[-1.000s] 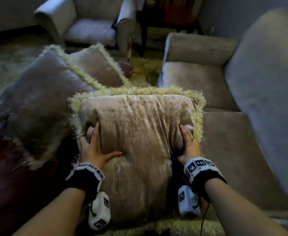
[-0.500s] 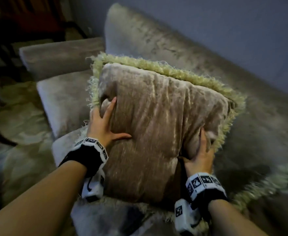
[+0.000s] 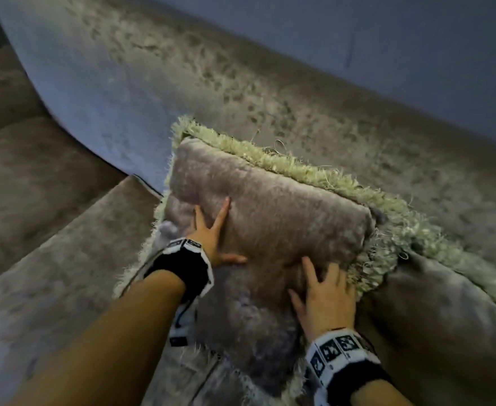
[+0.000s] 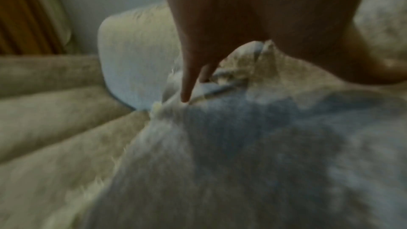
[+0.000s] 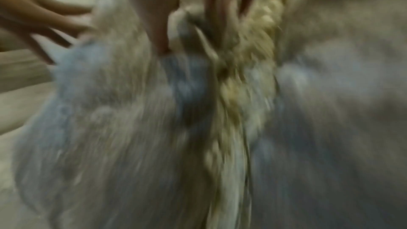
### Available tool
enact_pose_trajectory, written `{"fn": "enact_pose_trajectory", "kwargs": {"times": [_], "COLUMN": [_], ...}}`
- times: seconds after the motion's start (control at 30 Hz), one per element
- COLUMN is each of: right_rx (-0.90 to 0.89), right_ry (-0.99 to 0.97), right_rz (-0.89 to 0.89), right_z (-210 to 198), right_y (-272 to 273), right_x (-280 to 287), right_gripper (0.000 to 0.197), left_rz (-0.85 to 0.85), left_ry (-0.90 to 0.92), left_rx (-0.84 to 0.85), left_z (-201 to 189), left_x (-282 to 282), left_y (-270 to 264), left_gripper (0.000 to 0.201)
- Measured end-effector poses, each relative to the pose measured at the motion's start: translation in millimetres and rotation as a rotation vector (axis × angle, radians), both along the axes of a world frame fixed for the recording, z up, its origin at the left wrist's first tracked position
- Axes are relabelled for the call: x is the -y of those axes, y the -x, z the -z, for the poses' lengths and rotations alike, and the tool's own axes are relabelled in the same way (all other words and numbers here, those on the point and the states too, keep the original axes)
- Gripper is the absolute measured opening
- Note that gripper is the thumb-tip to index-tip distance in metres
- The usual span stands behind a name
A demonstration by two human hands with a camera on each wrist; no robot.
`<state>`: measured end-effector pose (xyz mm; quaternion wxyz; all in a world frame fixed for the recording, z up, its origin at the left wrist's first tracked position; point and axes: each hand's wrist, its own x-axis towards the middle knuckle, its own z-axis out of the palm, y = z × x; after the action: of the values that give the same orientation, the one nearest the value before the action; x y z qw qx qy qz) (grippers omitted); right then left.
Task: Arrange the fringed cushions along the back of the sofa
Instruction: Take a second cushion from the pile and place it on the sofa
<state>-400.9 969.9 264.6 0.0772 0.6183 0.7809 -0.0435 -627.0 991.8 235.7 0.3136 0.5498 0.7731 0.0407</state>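
Observation:
A beige fringed cushion (image 3: 270, 224) stands tilted on the sofa seat (image 3: 65, 273), its top fringe leaning on the sofa back (image 3: 241, 83). My left hand (image 3: 211, 235) presses flat on its left part, fingers straight and spread. At its lower right edge, beside the fringe, my right hand (image 3: 323, 294) grips it. The blurred right wrist view shows a fold of the cushion (image 5: 110, 111) between thumb and fingers (image 5: 160, 37). In the left wrist view one finger (image 4: 187, 79) touches a crease of the cushion (image 4: 242, 145). A second fringed cushion (image 3: 446, 303) leans on the back just to the right, fringes touching.
The sofa back runs from upper left to right under a grey-blue wall (image 3: 358, 39). Bare seat extends left of the cushion as far as the armrest (image 3: 0, 83). My left hand (image 5: 44, 23) also shows in the right wrist view.
Both hands swung the cushion from over the floor side to the sofa and set it against the back beside the other cushion. The left hand has flattened onto its face.

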Motion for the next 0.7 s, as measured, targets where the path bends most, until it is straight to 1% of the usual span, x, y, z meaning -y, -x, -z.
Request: {"fn": "enact_pose_trajectory", "kwargs": {"times": [0.07,0.1,0.17,0.23,0.3,0.37,0.43,0.47,0.53,0.6,0.7], "right_rx": [-0.006,0.021,0.109,0.153,0.148,0.138,0.136,0.125,0.084,0.016,-0.085], "right_ry": [-0.116,-0.133,-0.066,0.023,0.051,0.059,0.063,0.053,0.027,-0.013,-0.061], "right_rz": [-0.145,-0.203,-0.255,-0.239,-0.205,-0.201,-0.26,-0.303,-0.362,-0.41,-0.463], "right_z": [-4.2,-8.3,-17.9,-20.4,-27.5,-39.7,-53.5,-59.8,-78.7,-99.1,-125.9], "right_y": [9.6,17.7,31.6,39.2,48.1,62.6,81.1,92.1,118.6,149.8,202.4], "right_x": [-13.2,-18.1,-28.8,-36.1,-34.7,-27.7,-17.4,-9.7,9.5,33.3,72.5], "right_gripper": [0.084,0.089,0.092,0.08,0.068,0.061,0.048,0.041,0.036,0.035,0.028], "left_rz": [-0.055,-0.064,-0.069,-0.04,-0.004,0.001,-0.062,-0.114,-0.21,-0.29,-0.428], "left_ry": [-0.031,-0.048,-0.085,-0.076,-0.066,-0.14,-0.24,-0.274,-0.329,-0.37,-0.419], "left_rx": [-0.041,-0.049,-0.032,-0.062,-0.139,-0.185,-0.189,-0.18,-0.131,-0.08,-0.051], "left_z": [3.4,4.4,2.8,-1.1,-10.3,-22.7,-35.9,-42.0,-54.5,-66.5,-81.2], "left_x": [1.5,3.7,10.8,19.3,31.8,45.1,63.6,76.4,105.0,138.6,195.2], "left_y": [-7.7,-5.9,2.3,14.4,26.0,34.4,43.4,49.0,62.4,80.2,116.5], "left_gripper": [0.124,0.123,0.12,0.116,0.104,0.08,0.053,0.044,0.037,0.035,0.031]}}
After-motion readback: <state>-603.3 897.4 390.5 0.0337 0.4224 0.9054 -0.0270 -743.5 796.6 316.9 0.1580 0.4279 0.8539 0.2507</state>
